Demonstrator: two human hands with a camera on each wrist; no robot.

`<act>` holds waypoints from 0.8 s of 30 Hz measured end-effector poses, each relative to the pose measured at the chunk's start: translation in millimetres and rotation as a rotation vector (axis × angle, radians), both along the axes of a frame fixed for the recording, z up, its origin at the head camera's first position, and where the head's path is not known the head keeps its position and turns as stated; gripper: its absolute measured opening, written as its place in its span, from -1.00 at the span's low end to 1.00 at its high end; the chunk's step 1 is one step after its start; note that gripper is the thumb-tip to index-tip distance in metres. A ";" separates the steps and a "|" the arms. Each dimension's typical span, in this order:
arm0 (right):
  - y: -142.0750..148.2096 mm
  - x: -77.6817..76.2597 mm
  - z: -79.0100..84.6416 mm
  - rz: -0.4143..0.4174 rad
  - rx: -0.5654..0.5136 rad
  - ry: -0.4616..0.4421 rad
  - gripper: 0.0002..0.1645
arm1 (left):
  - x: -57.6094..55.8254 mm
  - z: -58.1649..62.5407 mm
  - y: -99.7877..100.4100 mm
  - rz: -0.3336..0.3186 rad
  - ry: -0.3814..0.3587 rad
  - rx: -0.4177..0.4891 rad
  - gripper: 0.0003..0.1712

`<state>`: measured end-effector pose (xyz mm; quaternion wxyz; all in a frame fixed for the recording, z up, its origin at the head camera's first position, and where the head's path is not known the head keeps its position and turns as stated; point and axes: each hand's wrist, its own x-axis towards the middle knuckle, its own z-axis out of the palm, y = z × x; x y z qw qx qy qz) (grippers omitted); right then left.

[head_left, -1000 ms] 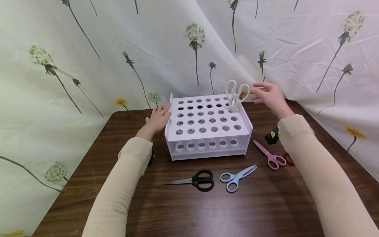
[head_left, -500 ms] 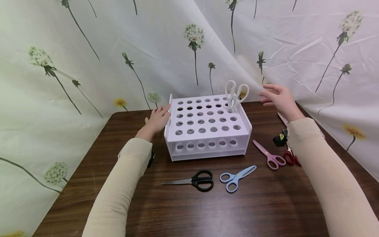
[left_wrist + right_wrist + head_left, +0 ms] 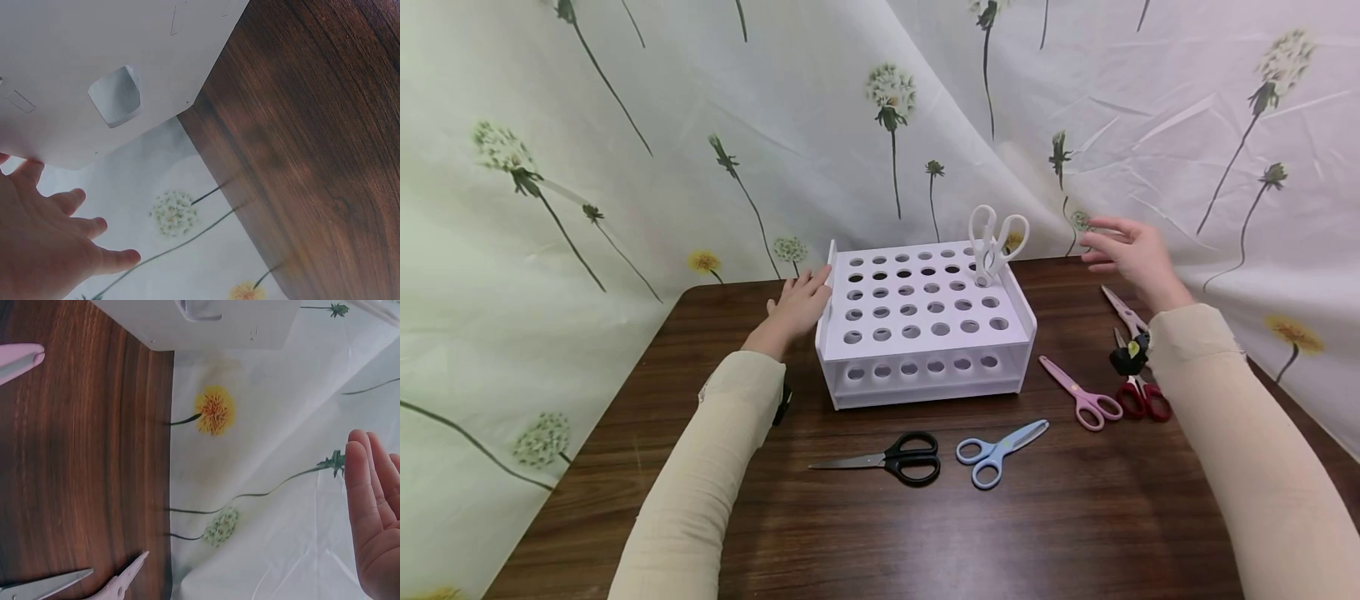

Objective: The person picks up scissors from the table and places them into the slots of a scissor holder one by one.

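A white rack (image 3: 925, 350) with rows of round holes stands on the table. White-handled scissors (image 3: 991, 257) stand upright in a hole near its back right corner, loops up. My left hand (image 3: 797, 307) touches the top of the rack's left side panel; the left wrist view shows its spread fingers at the panel's edge. Off to the right of the rack, my right hand (image 3: 1138, 258) hovers in the air, fingers extended and holding nothing. Below it lie pale pink scissors (image 3: 1123, 310) and red-handled scissors (image 3: 1135, 390), partly hidden by the wrist camera and sleeve.
Pink scissors (image 3: 1077, 392) lie to the right of the rack. In front of it are black-handled scissors (image 3: 895, 457) and light blue scissors (image 3: 997, 451). A flower-printed cloth (image 3: 820, 108) hangs behind the dark wooden table (image 3: 820, 542).
My right hand has moved right, away from the white scissors in the rack, uncovering the red-handled and pale pink scissors. The left hand keeps its place.
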<state>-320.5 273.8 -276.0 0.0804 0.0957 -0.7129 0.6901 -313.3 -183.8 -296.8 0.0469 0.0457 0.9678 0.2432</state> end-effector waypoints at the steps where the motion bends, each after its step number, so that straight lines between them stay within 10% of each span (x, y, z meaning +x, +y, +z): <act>1: 2.0 0.2 -0.7 -0.003 0.000 -0.002 -0.48 | 0.1 -0.2 0.1 0.000 0.000 0.000 -0.38; 24: 43.6 9.2 -18.4 -0.045 -0.105 -0.039 -0.70 | -0.3 -0.4 0.2 0.003 0.002 0.015 -0.37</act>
